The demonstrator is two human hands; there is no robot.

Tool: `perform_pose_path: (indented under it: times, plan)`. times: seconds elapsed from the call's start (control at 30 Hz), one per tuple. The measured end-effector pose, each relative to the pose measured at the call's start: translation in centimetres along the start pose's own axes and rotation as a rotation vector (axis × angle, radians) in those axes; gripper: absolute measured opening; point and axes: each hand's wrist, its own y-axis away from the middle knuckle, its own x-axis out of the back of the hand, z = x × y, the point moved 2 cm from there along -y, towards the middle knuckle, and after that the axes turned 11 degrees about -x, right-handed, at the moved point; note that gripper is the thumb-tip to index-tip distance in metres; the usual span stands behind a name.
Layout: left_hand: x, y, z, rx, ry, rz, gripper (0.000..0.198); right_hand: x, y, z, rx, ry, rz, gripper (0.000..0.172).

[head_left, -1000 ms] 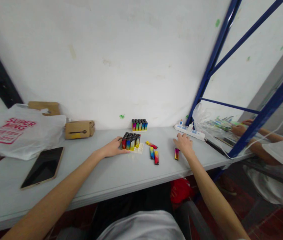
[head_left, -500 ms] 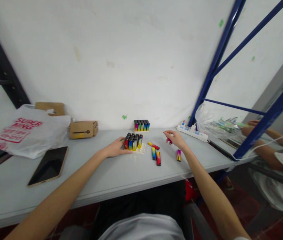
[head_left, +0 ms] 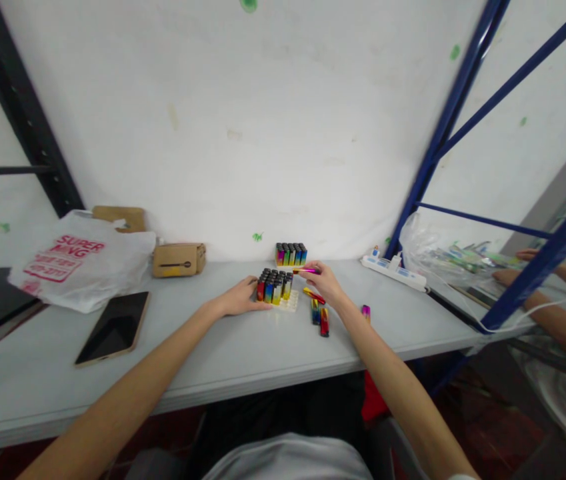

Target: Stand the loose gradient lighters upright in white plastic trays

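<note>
Several colourful lighters (head_left: 273, 288) stand upright in a pale tray (head_left: 290, 303), whose right end shows bare slots. My left hand (head_left: 240, 297) is at the tray's left side, thumb along the front and fingers behind, holding it. Between the fingertips of my right hand (head_left: 325, 283) is a purple lighter (head_left: 309, 271), lying nearly level just right of the standing lighters. Loose on the table are a red-yellow lighter (head_left: 314, 296), a blue-yellow lighter (head_left: 315, 312), a red lighter (head_left: 324, 323) and a purple-yellow lighter (head_left: 366, 313), the last partly hidden by my right forearm.
A second full block of lighters (head_left: 291, 255) stands by the wall. To the left are a phone (head_left: 113, 328), a plastic bag (head_left: 83, 260) and a cardboard box (head_left: 179, 260). A power strip (head_left: 393, 273) lies at the right, near a blue frame and another person's arms.
My right hand has moved left toward the tray with the purple lighter, now turned level. My left hand keeps its place at the tray. The camera view has shifted slightly.
</note>
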Motion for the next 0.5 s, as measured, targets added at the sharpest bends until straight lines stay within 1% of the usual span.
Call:
perform_pose_path:
  times: [0.03,0.1,0.27,0.37,0.43,0.5]
  plan:
    - [0.0,0.0,0.0,0.002,0.000,-0.002,0.073,0.0,0.0,0.2,-0.011,-0.032,0.006,0.039]
    - [0.0,0.0,0.0,0.000,-0.001,0.005,0.074,-0.1,0.0,0.3,-0.028,-0.089,-0.025,0.040]
    - [0.0,0.0,-0.2,-0.011,0.016,0.031,0.073,-0.5,0.6,0.4,-0.077,-0.172,-0.195,0.044]
    - [0.0,0.0,-0.2,-0.012,0.026,0.034,0.072,-0.7,0.9,0.5,-0.091,-0.154,-0.275,0.047]
    - [0.0,0.0,-0.1,-0.011,0.028,0.032,0.072,-0.7,1.1,0.5,-0.097,-0.107,-0.290,0.049]
    - [0.1,0.0,-0.1,-0.003,0.024,0.024,0.073,-0.5,1.1,0.6,-0.085,-0.045,-0.260,0.048]
